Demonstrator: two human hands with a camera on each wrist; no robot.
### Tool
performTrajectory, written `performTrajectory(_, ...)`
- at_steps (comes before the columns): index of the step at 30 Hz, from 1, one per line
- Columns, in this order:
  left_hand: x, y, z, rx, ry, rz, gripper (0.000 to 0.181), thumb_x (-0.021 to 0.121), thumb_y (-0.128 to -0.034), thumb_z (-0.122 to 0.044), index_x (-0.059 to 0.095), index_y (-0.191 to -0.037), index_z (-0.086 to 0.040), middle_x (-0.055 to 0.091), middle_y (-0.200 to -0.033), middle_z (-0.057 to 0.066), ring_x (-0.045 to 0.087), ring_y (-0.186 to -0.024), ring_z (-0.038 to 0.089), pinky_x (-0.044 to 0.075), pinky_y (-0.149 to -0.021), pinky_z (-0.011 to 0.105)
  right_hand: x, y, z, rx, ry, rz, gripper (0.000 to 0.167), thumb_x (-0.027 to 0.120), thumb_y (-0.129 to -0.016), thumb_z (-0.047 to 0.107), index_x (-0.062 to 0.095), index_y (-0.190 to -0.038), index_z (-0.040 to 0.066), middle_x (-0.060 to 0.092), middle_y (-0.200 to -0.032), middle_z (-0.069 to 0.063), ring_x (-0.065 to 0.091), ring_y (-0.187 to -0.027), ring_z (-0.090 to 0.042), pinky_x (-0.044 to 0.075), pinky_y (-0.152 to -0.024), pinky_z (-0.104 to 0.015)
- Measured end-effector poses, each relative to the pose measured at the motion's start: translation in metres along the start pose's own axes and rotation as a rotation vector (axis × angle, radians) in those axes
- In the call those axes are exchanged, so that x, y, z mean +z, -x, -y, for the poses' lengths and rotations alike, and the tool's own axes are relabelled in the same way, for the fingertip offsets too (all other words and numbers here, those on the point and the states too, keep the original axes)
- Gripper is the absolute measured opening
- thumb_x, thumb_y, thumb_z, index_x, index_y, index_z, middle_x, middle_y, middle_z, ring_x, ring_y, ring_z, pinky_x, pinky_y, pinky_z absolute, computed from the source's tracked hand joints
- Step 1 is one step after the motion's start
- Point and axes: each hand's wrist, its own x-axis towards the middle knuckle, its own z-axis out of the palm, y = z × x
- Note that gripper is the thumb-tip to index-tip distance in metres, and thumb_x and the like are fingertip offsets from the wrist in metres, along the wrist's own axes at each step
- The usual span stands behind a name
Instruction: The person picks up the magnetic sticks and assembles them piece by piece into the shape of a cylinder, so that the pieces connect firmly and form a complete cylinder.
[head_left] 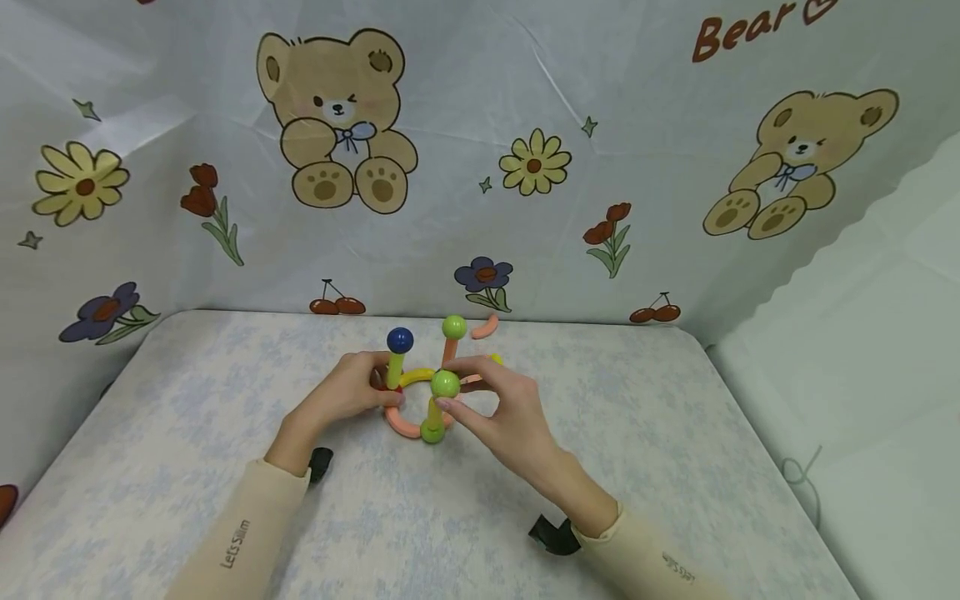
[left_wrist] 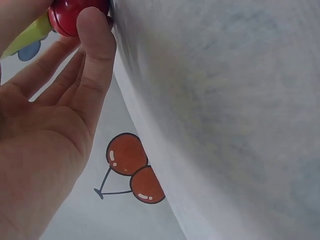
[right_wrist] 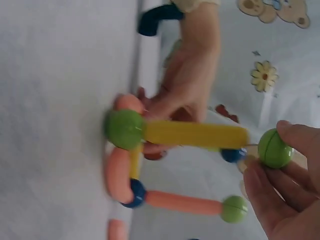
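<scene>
A ring of curved pink rods (head_left: 402, 425) and a yellow curved rod (head_left: 417, 377), joined by balls, lies on the table. My left hand (head_left: 351, 387) holds its red ball (left_wrist: 66, 19) between thumb and fingers; above that ball rises a lime rod (head_left: 395, 370) topped by a blue ball (head_left: 400, 340). My right hand (head_left: 513, 412) pinches a green ball (right_wrist: 273, 150), just apart from the upper end of a yellow rod (right_wrist: 195, 134). That rod stands on another green ball (right_wrist: 124, 129) in the ring. Farther back, a pink rod (right_wrist: 182, 202) carries a green ball (head_left: 453, 327).
A loose pink curved rod (head_left: 485, 326) lies behind the ring, near the table's back edge. A yellow piece (head_left: 496, 358) shows partly behind my right hand. The bear-printed cloth (head_left: 435, 242) hangs along the back. Black straps (head_left: 555, 536) sit at both wrists.
</scene>
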Motion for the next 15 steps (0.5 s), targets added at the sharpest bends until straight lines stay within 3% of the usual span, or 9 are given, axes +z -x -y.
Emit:
performTrajectory(5,0.0,0.001,-0.002,0.004,-0.012,-0.005,0.028,0.088,-0.0873,-0.021,0.07,-0.105,-0.008,0.067,-0.087,0.006,0.058,-0.068,0.017,0.049,-0.06,0.032,0.014,0.006,-0.003,0.028,0.003,0.006,0.037,0.084,-0.091,0.014,0.071,-0.125,0.009,0.076,-0.117,-0.002,0.075,-0.103,-0.016,0.062,-0.087,-0.035)
performTrajectory(15,0.002,0.001,-0.004,0.002,-0.037,-0.044,0.033,0.087,-0.0881,-0.023,0.076,-0.115,-0.007,0.065,-0.08,0.005,0.055,-0.066,0.018,0.044,-0.058,0.03,0.01,0.004,-0.003,0.043,-0.011,0.025,0.037,0.083,-0.093,0.016,0.07,-0.127,0.007,0.076,-0.121,-0.004,0.075,-0.105,-0.016,0.062,-0.088,-0.036)
